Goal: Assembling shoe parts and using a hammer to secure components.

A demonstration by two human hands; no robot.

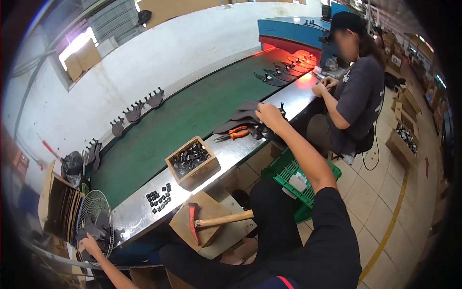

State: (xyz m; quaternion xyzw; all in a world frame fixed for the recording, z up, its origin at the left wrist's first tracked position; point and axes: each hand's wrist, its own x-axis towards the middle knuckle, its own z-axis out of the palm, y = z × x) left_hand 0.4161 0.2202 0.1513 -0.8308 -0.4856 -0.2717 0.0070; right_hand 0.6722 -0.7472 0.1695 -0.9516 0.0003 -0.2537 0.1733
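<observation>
White wall [202, 41] is bordering a green conveyor belt [192, 113], and a shiny metal tabletop [231, 156] is running along the belt's near side. Dark grey sheet pieces [243, 114] are lying stacked on the tabletop, just beyond orange-handled pliers [237, 133]. At the stack's right end, the right hand [271, 116] is curling over the edge, its fingers apparently grasping the upper pieces. Far to the left, the left hand [91, 245] is touching other grey pieces [97, 227] beside a round wire guard [109, 216]; whether its fingers are closing on one, one cannot tell. Between the hands, an open wooden box [203, 176] is holding small black parts [189, 158], and similar loose parts [159, 198] are sitting in a cluster beside it. Nearer the lap, a red-headed hammer [214, 221] is resting across a wooden block [181, 224]. To the right, a co-worker [361, 89] is sitting at the same tabletop. Judging from this pose, the step in hand is seemingly the handling of pieces at both ends; separating a single layer would be calling for a fine pinch at its edge.
</observation>
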